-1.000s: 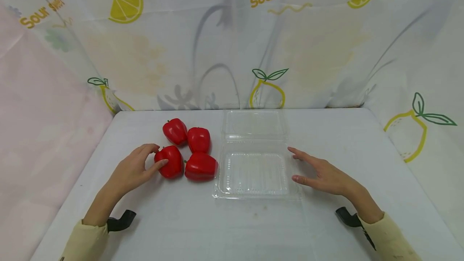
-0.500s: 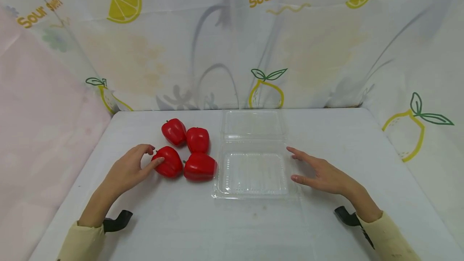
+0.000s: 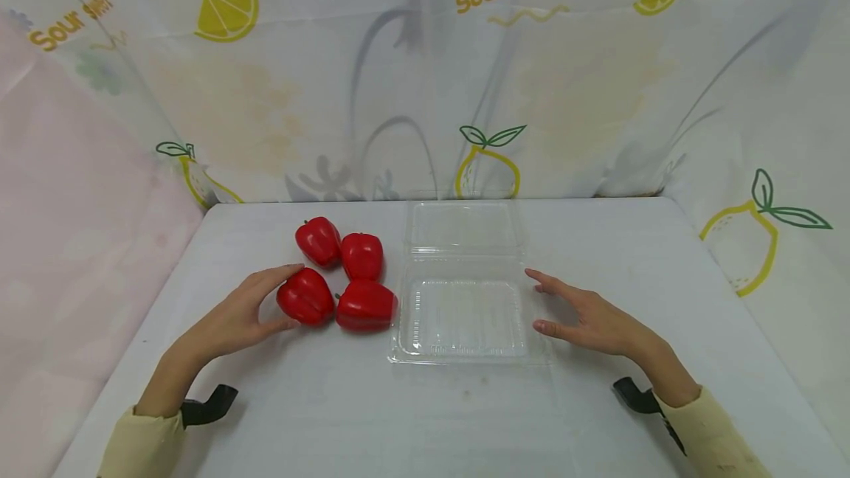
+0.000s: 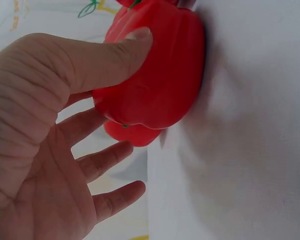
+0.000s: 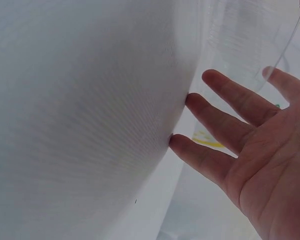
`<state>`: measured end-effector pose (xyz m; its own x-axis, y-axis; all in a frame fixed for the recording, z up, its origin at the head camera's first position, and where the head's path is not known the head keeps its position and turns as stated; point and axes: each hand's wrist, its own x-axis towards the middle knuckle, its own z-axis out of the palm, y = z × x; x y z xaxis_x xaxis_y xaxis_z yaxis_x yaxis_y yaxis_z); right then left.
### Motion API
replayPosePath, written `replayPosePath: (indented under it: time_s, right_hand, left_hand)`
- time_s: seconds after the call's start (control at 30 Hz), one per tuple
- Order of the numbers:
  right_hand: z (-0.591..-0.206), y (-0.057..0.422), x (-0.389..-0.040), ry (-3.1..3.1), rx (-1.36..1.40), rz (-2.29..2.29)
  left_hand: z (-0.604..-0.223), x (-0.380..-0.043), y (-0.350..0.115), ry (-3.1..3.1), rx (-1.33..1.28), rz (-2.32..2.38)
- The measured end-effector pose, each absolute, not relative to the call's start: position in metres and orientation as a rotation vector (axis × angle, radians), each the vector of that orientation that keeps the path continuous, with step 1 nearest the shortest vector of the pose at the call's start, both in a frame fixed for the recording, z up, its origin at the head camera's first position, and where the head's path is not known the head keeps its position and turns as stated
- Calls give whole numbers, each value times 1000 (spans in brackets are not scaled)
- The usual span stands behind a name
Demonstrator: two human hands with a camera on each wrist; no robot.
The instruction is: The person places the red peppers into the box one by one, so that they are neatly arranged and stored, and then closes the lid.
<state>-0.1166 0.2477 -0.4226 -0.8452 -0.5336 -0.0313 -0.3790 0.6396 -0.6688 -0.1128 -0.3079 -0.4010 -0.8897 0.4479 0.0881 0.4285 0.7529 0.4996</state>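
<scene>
My left hand point(image 3: 242, 316) spans the near-left red bell pepper point(image 3: 307, 296), thumb along its near side and index finger at its far side. In the left wrist view the thumb overlaps that pepper point(image 4: 165, 75), and the other fingers stretch out loosely, some partly hidden behind it. Three more red bell peppers lie close by: one at the back point(image 3: 319, 242), one right of it point(image 3: 362, 257), and one on its side point(image 3: 367, 307). My right hand point(image 3: 591, 319) stays spread at the right side of a clear plastic clamshell box point(image 3: 465, 356), holding nothing.
The box's raised-open lid point(image 3: 465, 227) lies toward the back of the white table point(image 3: 425, 419). A lemon-printed cloth point(image 3: 398, 80) hangs behind the table edge. Black wrist mounts point(image 3: 211, 406) stick out by both sleeves.
The left thumb has come down from the top of the near-left pepper to its near side, and the index finger has stretched along its far side. The right hand keeps its place.
</scene>
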Motion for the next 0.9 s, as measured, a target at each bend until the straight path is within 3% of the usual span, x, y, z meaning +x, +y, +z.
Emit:
replayPosePath:
  time_s: [0.47, 0.9]
  right_hand:
    - [-424, 249, -116, 2628, -731, -988]
    - [-425, 248, -117, 2629, -719, -996]
  left_hand:
    - [-404, -118, -301, 2877, 545, 888]
    - [-411, -122, -302, 2964, 706, 885]
